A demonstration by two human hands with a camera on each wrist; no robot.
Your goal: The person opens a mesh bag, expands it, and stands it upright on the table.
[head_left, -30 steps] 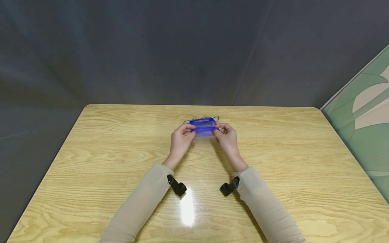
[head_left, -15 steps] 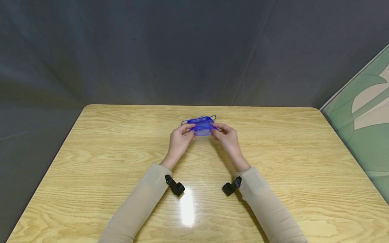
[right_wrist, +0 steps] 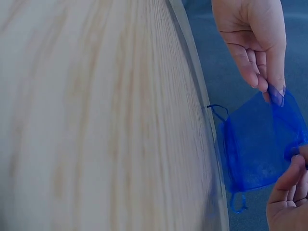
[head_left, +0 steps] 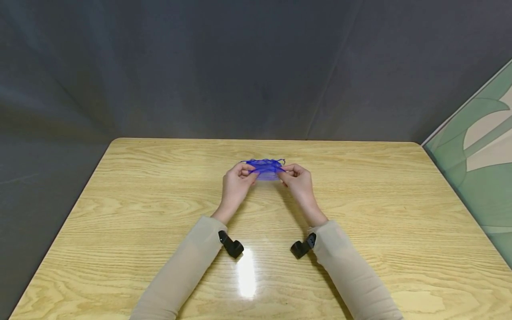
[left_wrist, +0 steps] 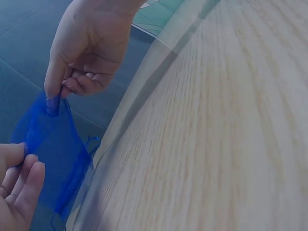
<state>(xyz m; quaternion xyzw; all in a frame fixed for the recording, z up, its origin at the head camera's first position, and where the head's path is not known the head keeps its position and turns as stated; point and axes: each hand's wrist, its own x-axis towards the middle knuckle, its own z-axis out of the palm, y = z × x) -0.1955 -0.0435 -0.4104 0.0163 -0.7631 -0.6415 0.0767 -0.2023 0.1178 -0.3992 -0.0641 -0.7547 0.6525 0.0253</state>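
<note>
A small sheer blue drawstring pouch (head_left: 267, 172) is stretched between both hands near the far side of the table. My left hand (head_left: 236, 183) pinches its left side between thumb and fingers, while my right hand (head_left: 299, 183) pinches the right side. In the left wrist view the right thumb (left_wrist: 53, 103) shows tinted blue through the sheer pouch fabric (left_wrist: 55, 139). From the right wrist, the left thumb tip (right_wrist: 275, 96) likewise appears behind blue mesh. The pouch's gathered edge (right_wrist: 232, 159) with its cord loops (right_wrist: 238, 204) points away from the palms.
The wooden table (head_left: 160, 200) has a far edge just beyond the pouch. Behind it hangs a dark grey curtain (head_left: 256, 66), and a green patterned panel (head_left: 480, 146) stands on the right. Black wrist cameras (head_left: 236, 249) sit on both sleeves.
The hands shift only slightly, still pinching the pouch's sides. Its gathered far edge lifted a little, then tipped down nearer to the hands, and the near fold now looks straighter.
</note>
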